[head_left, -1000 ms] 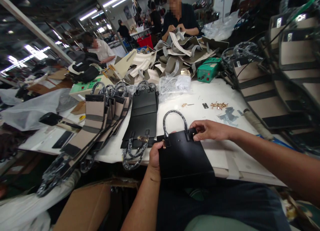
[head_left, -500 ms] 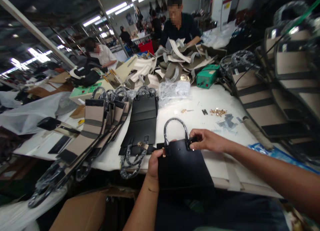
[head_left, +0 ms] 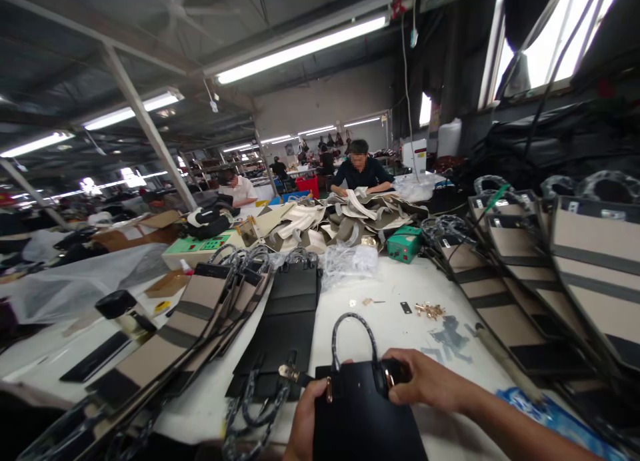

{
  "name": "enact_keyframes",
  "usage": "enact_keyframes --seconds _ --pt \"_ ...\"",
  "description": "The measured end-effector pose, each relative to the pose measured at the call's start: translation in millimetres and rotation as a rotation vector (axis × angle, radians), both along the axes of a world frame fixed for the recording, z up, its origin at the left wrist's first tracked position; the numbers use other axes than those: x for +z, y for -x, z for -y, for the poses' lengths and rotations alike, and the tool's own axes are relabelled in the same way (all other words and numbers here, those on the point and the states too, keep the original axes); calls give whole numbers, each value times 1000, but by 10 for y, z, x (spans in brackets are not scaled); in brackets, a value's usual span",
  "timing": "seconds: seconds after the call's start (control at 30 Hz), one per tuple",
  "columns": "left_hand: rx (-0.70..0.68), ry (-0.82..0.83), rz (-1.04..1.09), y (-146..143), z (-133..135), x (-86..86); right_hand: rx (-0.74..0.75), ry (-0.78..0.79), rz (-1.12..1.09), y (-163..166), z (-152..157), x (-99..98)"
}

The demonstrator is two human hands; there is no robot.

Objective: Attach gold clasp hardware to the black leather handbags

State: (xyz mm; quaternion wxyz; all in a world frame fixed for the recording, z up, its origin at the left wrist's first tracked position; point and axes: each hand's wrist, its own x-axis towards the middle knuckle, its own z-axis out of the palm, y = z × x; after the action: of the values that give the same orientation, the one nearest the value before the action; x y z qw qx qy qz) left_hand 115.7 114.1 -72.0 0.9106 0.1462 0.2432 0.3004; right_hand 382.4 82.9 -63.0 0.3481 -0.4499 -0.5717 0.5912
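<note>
A black handbag panel (head_left: 367, 418) is held upright at the table's near edge. Its arched handle (head_left: 354, 318) is wrapped in clear plastic. My left hand (head_left: 304, 421) grips the panel's left edge, thumb on the front beside a gold fitting (head_left: 329, 389). A dark strap with a gold end (head_left: 289, 373) sticks out to the left there. At the upper right corner my right hand (head_left: 425, 384) is closed, thumb and fingers pinching the panel by the handle's base, next to another gold fitting (head_left: 389, 379). The fingers behind the panel are hidden.
Black panels with wrapped handles (head_left: 290, 308) lie just left. Beige-lined panels are stacked at left (head_left: 183, 321) and right (head_left: 505, 294). Small gold hardware (head_left: 430, 310) lies ahead, near a green box (head_left: 405, 243). A co-worker (head_left: 363, 171) sits beyond a heap of pieces (head_left: 345, 218).
My view has tilted upward, so the bag and both hands appear lower. A gold fitting now shows beside my right thumb. Both hands keep hold of the panel.
</note>
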Motion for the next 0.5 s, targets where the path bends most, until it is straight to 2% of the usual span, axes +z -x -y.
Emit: enact_keyframes --seconds 0.17,0.3,0.5 --pt "-9 -21 27 -39 44 18 8 41 -57 15 56 -14" --pt "11 -35 22 -90 96 52 -45 -22 -10 29 113 4" --pt "-70 13 -163 -69 70 110 -148 -41 20 56 141 -83"
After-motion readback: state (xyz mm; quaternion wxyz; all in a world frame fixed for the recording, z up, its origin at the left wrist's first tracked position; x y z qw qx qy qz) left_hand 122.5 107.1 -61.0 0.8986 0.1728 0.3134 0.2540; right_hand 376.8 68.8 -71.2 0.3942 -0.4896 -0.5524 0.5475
